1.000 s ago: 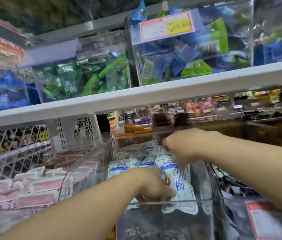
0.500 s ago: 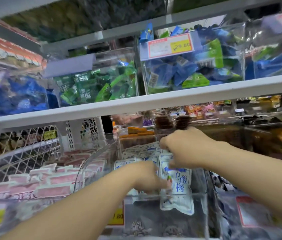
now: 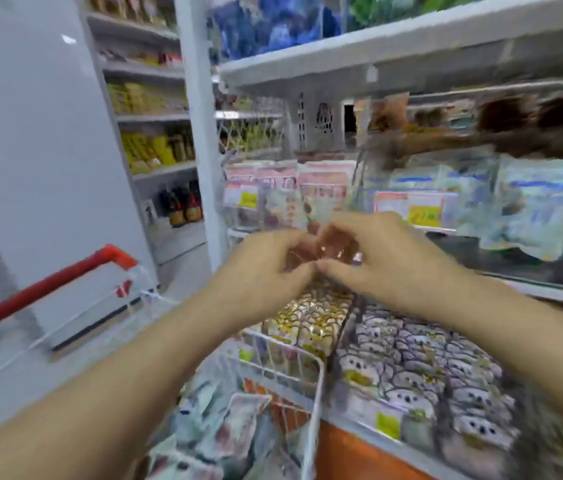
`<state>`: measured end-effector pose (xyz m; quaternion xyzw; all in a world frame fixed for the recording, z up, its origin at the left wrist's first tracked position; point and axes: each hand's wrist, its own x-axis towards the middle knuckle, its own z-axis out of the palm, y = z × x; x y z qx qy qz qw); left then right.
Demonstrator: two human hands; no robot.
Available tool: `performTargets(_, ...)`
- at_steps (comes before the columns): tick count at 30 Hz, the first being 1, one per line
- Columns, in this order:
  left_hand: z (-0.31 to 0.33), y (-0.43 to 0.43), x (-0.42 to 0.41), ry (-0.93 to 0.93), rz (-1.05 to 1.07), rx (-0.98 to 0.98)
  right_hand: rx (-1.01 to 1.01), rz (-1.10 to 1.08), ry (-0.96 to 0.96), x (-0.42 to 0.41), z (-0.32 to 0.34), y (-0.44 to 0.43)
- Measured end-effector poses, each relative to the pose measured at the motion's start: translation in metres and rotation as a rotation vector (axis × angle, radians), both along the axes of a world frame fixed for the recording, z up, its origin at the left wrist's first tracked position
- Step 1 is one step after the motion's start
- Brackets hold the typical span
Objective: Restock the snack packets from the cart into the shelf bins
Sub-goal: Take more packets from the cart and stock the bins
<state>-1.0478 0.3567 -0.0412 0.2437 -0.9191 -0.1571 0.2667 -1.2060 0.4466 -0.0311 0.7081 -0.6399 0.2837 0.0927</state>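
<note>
Our left hand (image 3: 266,268) and right hand (image 3: 387,258) meet before the shelf, fingers curled and tips touching; through the blur we cannot tell whether they pinch anything. The snack packets (image 3: 231,427) lie below in the wire cart (image 3: 314,393), close beside the shelf bins (image 3: 532,202). We judge a hasty reach could drop a packet between cart and shelf, or into the wrong bin. Count: two hands, one cart, one red handle (image 3: 48,289); packets too smeared to number

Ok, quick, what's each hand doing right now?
Left hand: fingers curled, too blurred; whether it holds anything cannot be told.
Right hand: fingers curled, too blurred; cannot be told either.
</note>
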Motion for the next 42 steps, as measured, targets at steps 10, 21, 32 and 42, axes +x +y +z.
performTargets(10,-0.130,-0.023,0.119,-0.367,0.309,0.235,0.412,0.234,-0.126,0.093,-0.149,-0.073)
performTargets(21,-0.177,-0.068,0.168,-0.358,0.561,0.476,1.021,0.210,0.218,0.102,-0.225,-0.142)
performTargets(32,-0.174,-0.067,0.178,-0.065,0.819,0.506,0.753,0.246,0.317,0.151,-0.280,-0.209)
performTargets(42,-0.171,-0.062,0.177,-0.006,0.847,0.480,0.434,0.282,0.639,0.147,-0.298,-0.208)
